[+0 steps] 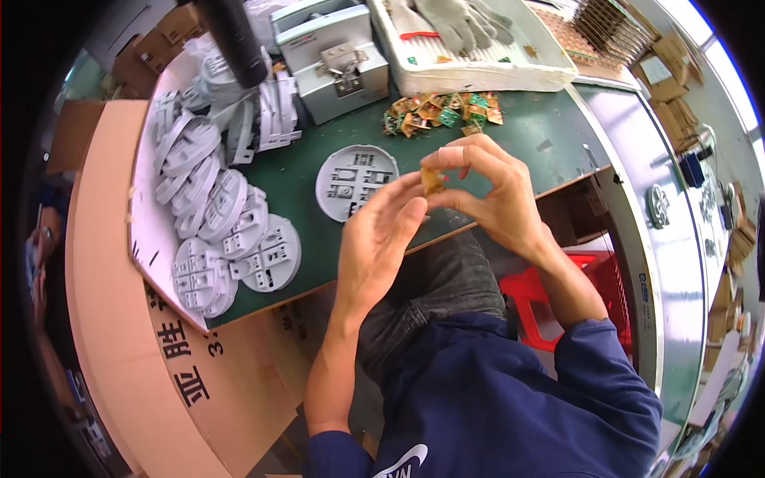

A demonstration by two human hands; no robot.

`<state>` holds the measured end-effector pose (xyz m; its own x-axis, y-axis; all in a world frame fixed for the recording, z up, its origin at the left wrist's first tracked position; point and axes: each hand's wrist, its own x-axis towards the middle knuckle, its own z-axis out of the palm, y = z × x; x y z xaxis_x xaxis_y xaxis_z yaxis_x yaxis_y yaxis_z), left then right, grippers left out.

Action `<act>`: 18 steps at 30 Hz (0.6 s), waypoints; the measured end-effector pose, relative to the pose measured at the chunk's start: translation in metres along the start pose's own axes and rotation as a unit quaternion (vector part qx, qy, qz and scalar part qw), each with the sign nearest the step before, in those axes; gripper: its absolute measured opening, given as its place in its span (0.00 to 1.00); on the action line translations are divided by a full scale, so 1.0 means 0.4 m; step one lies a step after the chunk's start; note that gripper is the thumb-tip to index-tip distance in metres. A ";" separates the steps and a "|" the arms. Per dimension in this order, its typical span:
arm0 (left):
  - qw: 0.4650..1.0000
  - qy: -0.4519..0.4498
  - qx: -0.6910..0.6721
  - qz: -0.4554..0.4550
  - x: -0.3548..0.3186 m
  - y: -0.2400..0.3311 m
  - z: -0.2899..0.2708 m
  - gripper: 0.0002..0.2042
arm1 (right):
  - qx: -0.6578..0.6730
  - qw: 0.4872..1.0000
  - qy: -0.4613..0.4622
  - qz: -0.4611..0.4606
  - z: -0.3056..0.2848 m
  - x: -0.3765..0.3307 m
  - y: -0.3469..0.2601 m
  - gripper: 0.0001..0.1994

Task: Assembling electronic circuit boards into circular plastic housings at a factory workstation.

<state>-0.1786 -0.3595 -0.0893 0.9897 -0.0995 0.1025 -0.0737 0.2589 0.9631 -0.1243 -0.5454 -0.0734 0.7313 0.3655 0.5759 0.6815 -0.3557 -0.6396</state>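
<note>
A small yellow-brown circuit board is pinched between the thumb and fingers of my right hand, above the front of the green table. My left hand is beside it, fingers stretched out toward the board and thumb apart from them. Whether its fingertips touch the board is hard to tell. Just beyond my left hand lies a round grey plastic housing with slots and cutouts facing up, its near right part hidden by that hand. Farther back, a pile of small circuit boards rests on the table.
Several similar grey housings are heaped along the left side. A grey metal box-like device stands at the back, near a dark post. A white foam tray holds grey gloves. Cardboard borders the left; a red stool stands below right.
</note>
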 end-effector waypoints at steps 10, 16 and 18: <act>0.996 0.069 0.040 0.027 -0.013 -0.017 -0.054 0.16 | 0.321 0.914 -0.115 0.217 0.058 0.021 -0.012 0.20; 0.991 0.003 -0.130 -0.039 -0.016 -0.032 -0.075 0.14 | 0.427 0.858 -0.175 0.227 0.051 0.014 0.029 0.10; 0.992 0.010 -0.118 -0.038 -0.014 -0.035 -0.081 0.14 | 0.440 0.852 -0.178 0.220 0.055 0.011 0.030 0.08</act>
<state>-0.1793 -0.3317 -0.1115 0.9938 -0.1089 0.0236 0.0305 0.4690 0.8827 -0.1134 -0.5293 -0.0899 0.7485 0.6570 0.0903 -0.0567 0.1991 -0.9783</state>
